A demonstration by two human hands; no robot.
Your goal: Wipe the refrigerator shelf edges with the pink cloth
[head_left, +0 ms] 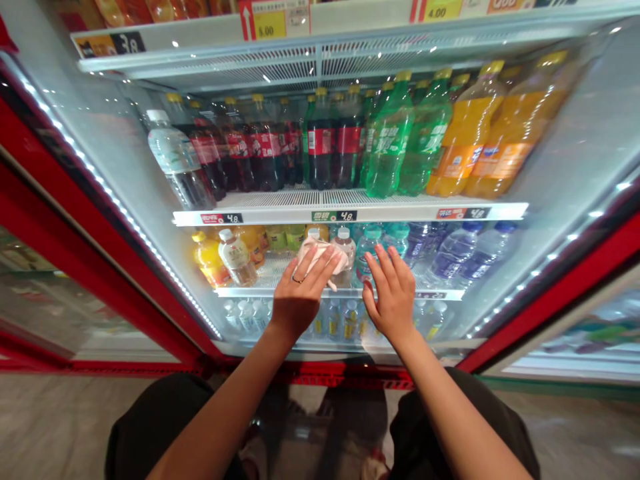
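My left hand [305, 287], with a ring on one finger, lies over a crumpled pale pink cloth [327, 257] in front of a fridge shelf of bottles. The cloth sticks out past the fingertips to the right. To its right, my right hand [391, 287] has its fingers stretched upward and holds nothing. Behind the hands stand a clear bottle with a white cap [344, 247] and a light blue bottle [369, 243]. Whether either hand touches a surface cannot be made out.
Cola bottles [265, 150], green bottles [393, 147] and orange bottles [465, 137] line the upper shelf [295, 215]. Small bottles [350, 320] stand at the bottom. Red frames [560, 290] edge the fridge. My knees are on both sides below.
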